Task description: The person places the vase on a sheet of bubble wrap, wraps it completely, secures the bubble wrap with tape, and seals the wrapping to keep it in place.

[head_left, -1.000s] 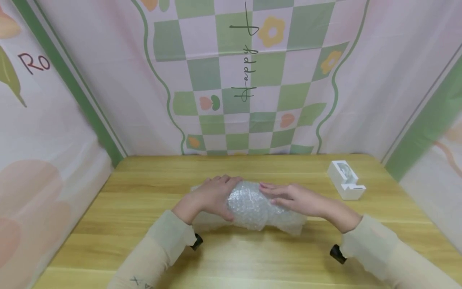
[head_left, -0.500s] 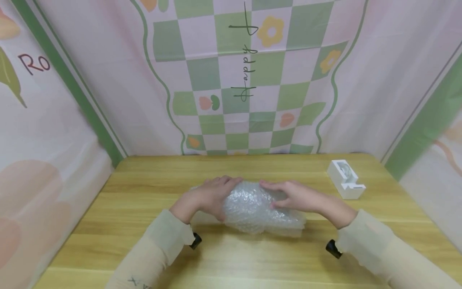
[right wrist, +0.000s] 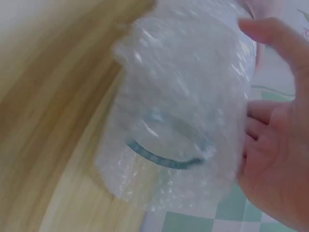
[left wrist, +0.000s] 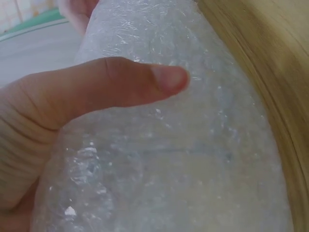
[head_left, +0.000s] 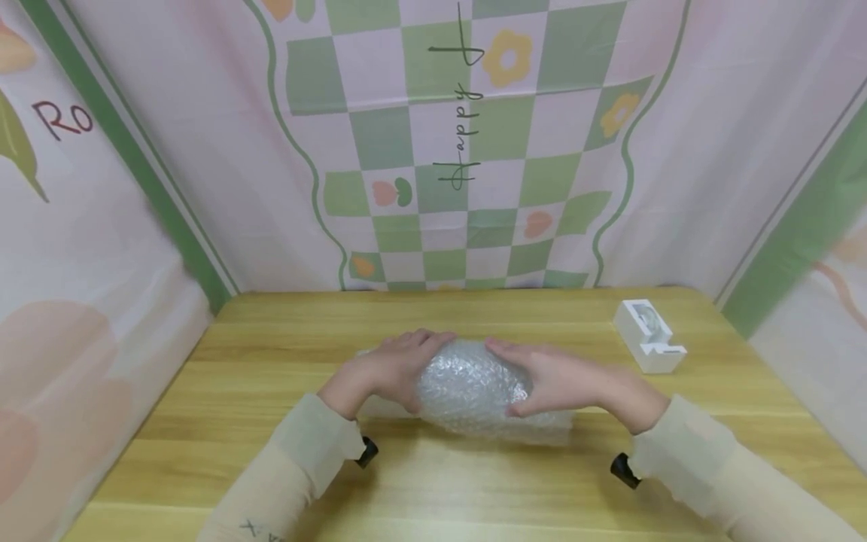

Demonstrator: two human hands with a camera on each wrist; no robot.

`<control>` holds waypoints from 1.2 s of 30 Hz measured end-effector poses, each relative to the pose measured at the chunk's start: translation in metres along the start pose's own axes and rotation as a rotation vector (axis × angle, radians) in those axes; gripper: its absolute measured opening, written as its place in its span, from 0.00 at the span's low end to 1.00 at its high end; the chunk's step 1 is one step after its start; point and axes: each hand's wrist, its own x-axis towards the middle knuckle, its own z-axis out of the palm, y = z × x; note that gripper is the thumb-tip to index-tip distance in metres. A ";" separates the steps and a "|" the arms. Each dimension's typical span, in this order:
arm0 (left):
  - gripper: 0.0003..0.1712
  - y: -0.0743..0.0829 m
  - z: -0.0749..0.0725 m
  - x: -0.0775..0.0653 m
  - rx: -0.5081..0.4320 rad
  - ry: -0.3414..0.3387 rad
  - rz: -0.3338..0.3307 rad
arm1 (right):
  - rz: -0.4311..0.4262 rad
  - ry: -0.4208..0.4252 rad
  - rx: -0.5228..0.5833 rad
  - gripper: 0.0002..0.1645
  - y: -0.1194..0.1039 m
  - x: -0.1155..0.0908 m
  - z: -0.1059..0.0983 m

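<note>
A bundle of clear bubble wrap (head_left: 467,388) lies crosswise on the wooden table. Its wrap tapers out past both hands. Around its left part curves my left hand (head_left: 393,369), the thumb pressed along the near side; in the left wrist view that thumb (left wrist: 120,82) lies across the shiny plastic. My right hand (head_left: 565,376) holds the right part, thumb in front and fingers over the far side. Through the bundle's open right end, the right wrist view shows a curved teal band (right wrist: 164,159) inside the plastic. What is wrapped inside cannot be made out.
A white tape dispenser (head_left: 646,339) with a roll of clear tape stands at the table's back right. Behind the table (head_left: 433,489) hangs a patterned curtain (head_left: 440,150), and more cloth hangs at both sides. A small black device sits under each sleeve cuff.
My right hand has gone from lying flatter on the wrap to curving round it, its thumb lower on the near side. The bundle has rolled slightly toward me, and my left hand shifted slightly left.
</note>
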 end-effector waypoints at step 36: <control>0.67 -0.015 -0.005 0.008 -0.111 -0.021 0.038 | -0.079 0.323 -0.374 0.67 0.011 0.014 0.039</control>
